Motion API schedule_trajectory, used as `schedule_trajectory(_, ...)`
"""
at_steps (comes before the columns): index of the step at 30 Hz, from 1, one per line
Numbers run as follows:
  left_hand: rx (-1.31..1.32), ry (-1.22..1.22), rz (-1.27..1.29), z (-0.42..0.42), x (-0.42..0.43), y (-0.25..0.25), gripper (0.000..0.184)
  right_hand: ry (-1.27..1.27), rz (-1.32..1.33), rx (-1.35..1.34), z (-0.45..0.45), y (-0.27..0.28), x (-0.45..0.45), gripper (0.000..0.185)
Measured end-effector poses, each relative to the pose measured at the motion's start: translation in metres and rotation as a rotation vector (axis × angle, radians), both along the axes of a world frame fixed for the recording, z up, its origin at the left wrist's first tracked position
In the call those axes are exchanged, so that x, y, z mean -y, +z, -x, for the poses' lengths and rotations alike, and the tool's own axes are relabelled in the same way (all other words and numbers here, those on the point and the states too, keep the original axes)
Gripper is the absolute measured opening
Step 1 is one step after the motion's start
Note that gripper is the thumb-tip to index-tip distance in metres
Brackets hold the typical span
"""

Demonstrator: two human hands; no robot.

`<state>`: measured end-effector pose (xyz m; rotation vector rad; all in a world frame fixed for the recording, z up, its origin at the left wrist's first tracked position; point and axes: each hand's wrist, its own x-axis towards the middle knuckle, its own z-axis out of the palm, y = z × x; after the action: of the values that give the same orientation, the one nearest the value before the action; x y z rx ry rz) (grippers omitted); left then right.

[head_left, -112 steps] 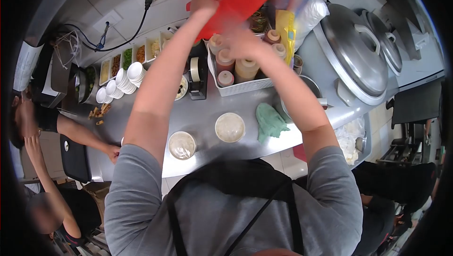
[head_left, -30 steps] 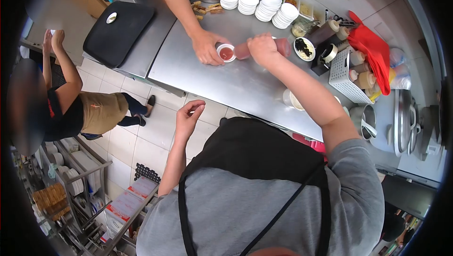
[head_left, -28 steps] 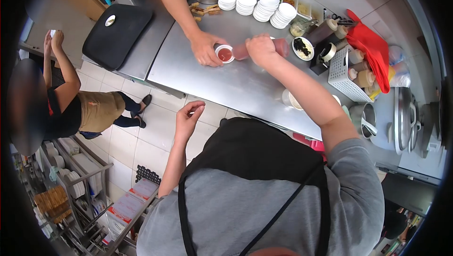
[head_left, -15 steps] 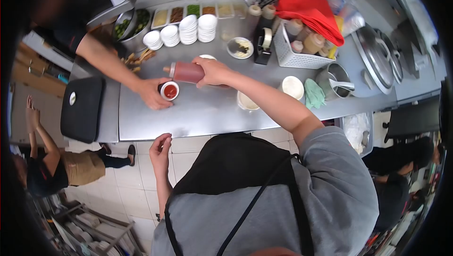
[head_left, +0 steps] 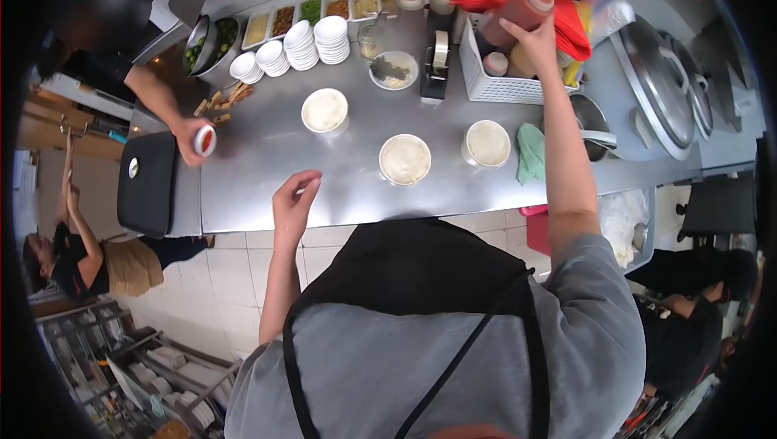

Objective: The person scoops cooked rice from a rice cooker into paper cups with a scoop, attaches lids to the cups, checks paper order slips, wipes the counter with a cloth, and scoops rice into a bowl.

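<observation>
My right hand (head_left: pixel 536 44) grips a squeeze bottle (head_left: pixel 524 12) of red sauce, held tilted over the white basket (head_left: pixel 511 89) at the back right. Other bottles stand in that basket, partly hidden by my hand. My left hand (head_left: pixel 295 206) hovers over the counter's front edge with its fingers loosely bent, thumb apart, nothing visible in it. Nearest to it are a white tub with a pale filling (head_left: pixel 325 110) and a second such tub (head_left: pixel 405 161). A third tub (head_left: pixel 487 144) stands farther right.
At the left, a co-worker's hand (head_left: pixel 189 138) holds a small cup of red sauce (head_left: pixel 205 141). Stacked white cups (head_left: pixel 299 44) and topping trays (head_left: pixel 311 10) line the back. A tape dispenser (head_left: pixel 435 75), green cloth (head_left: pixel 531 154) and metal pot (head_left: pixel 595 127) also occupy the counter (head_left: pixel 267 144).
My right hand has carried the sauce bottle from beside the co-worker's cup rightward to the basket. The co-worker's hand and cup have moved left. My left hand has shifted slightly forward and right.
</observation>
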<state>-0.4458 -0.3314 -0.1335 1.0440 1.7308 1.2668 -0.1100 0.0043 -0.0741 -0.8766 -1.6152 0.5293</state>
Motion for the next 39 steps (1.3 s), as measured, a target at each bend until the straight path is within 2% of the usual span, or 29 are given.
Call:
schedule_trajectory(5, -0.099, -0.022, 0.001, -0.012, -0.038, 0.002, 0.018, -0.161, 0.033, 0.181, -0.010, 0.015, 0.015, 0.079)
schedule_trajectory(7, -0.103, -0.014, -0.077, -0.010, -0.055, 0.001, 0.019, -0.217, 0.077, 0.275, -0.012, 0.019, 0.018, 0.083)
schedule_trajectory(11, -0.117, 0.023, -0.087, -0.007, -0.088, 0.003, 0.019, -0.300, 0.067, 0.367, -0.014, 0.010, 0.013, 0.081)
schedule_trajectory(13, -0.100, -0.017, -0.073, -0.012, -0.108, 0.002, 0.019, -0.495, 0.030, 0.500, -0.012, 0.019, 0.013, 0.080)
schedule_trajectory(16, -0.119, -0.089, -0.097, -0.025, -0.139, -0.006, 0.019, -0.634, 0.049, 0.503, -0.015, 0.010, -0.007, 0.087)
schedule_trajectory(21, -0.087, -0.238, -0.115, -0.056, -0.182, -0.022, 0.019, -0.630, 0.146, 0.416, -0.017, 0.006, -0.010, 0.081)
schedule_trajectory(24, -0.109, -0.308, -0.120, -0.075, -0.196, -0.025, 0.019, -0.643, 0.047, 0.413, -0.015, -0.002, -0.008, 0.083)
schedule_trajectory(26, -0.139, -0.338, -0.115, -0.085, -0.202, -0.027, 0.019, -0.554, -0.234, 0.471, -0.012, -0.009, -0.005, 0.082)
schedule_trajectory(28, -0.138, -0.354, -0.120, -0.089, -0.207, -0.036, 0.019, -0.573, -0.186, 0.568, -0.013, -0.021, -0.001, 0.081)
schedule_trajectory(30, -0.134, -0.373, -0.087, -0.090, -0.212, -0.045, 0.019, -0.656, -0.075, 0.867, -0.012, -0.030, 0.008, 0.077)
schedule_trajectory(31, -0.130, -0.386, -0.059, -0.091, -0.216, -0.050, 0.019, -0.661, -0.014, 0.878, -0.013, -0.037, 0.010, 0.067)
schedule_trajectory(32, -0.129, -0.386, -0.060, -0.091, -0.219, -0.055, 0.019, -0.661, -0.015, 0.879, -0.013, -0.041, 0.012, 0.067)
schedule_trajectory(34, -0.183, -0.407, 0.004, -0.092, -0.224, -0.065, 0.020, -0.776, -0.195, 0.819, -0.005, -0.039, 0.021, 0.054)
schedule_trajectory(35, -0.182, -0.406, 0.004, -0.095, -0.226, -0.071, 0.020, -0.792, -0.339, 0.688, 0.006, -0.036, 0.030, 0.043)
schedule_trajectory(37, 0.025, -0.392, 0.167, -0.104, -0.231, -0.081, 0.020, -0.286, -0.371, 0.330, 0.023, -0.051, 0.048, 0.036)
schedule_trajectory(39, 0.102, -0.381, 0.176, -0.117, -0.234, -0.086, 0.021, -0.068, -0.049, 0.252, 0.061, -0.079, 0.077, 0.031)
